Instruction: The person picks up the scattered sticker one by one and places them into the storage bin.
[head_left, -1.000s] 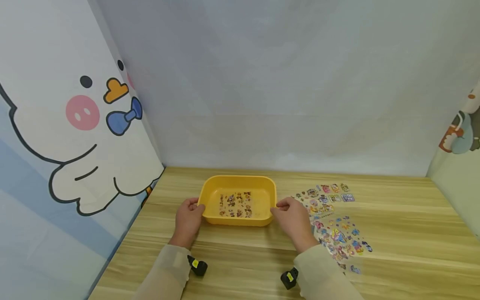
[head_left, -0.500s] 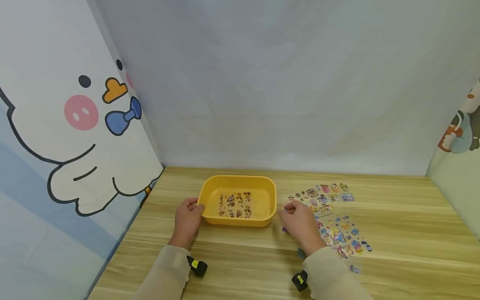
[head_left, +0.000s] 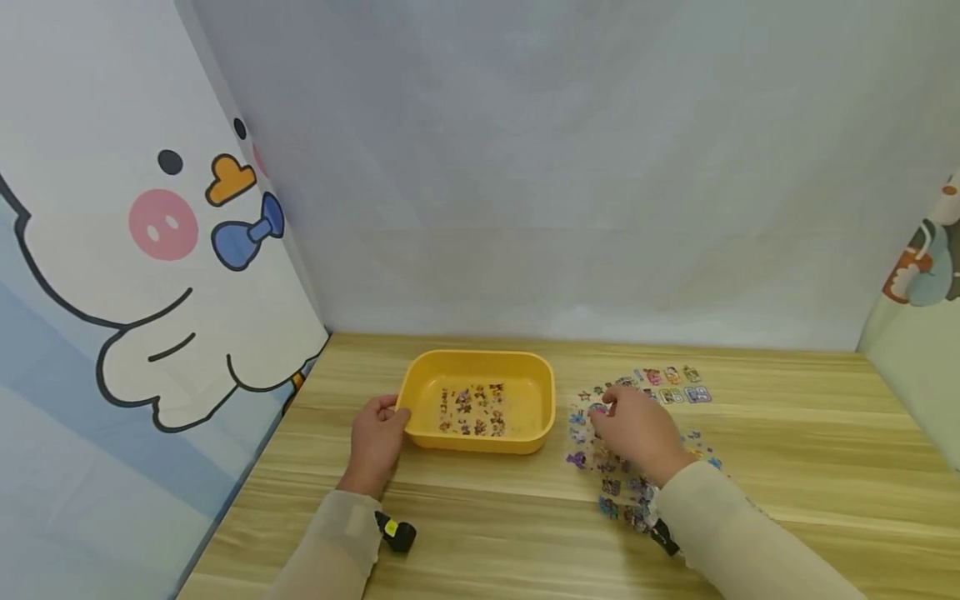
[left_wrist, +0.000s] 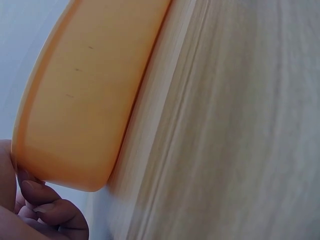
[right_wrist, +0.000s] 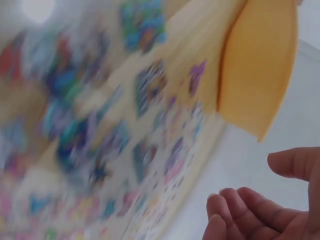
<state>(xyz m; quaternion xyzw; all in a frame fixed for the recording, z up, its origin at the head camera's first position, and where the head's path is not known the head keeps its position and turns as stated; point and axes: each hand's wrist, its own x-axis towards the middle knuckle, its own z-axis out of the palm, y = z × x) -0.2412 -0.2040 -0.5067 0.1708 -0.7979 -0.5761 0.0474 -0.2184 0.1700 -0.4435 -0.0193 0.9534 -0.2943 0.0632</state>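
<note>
A yellow plastic tray [head_left: 472, 444] sits on the wooden table, with a clear sticker sheet [head_left: 472, 410] lying flat in it. At its left end my left hand [head_left: 377, 442] pinches the rim between thumb and curled fingers; the left wrist view shows this grip on the tray corner [left_wrist: 75, 165]. Over the sticker sheets [head_left: 585, 433] right of the tray hovers my right hand [head_left: 641, 429]. In the right wrist view, its thumb [right_wrist: 290, 162] stands apart from the loosely bent fingers, and nothing is held. Hand and sleeve hide part of the sheets.
Other clear sheets with colourful stickers [head_left: 686, 383] overlap on the table [head_left: 810, 458]. A pale curtain [head_left: 585, 208] closes off the back. On the left hangs a cloth printed with a white cartoon bird [head_left: 247, 333]. Each wrist carries a small black camera [head_left: 397, 533].
My right hand has let go of the tray's right end and moved rightward over the sticker sheets. The left hand keeps its hold, and the tray stays in place.
</note>
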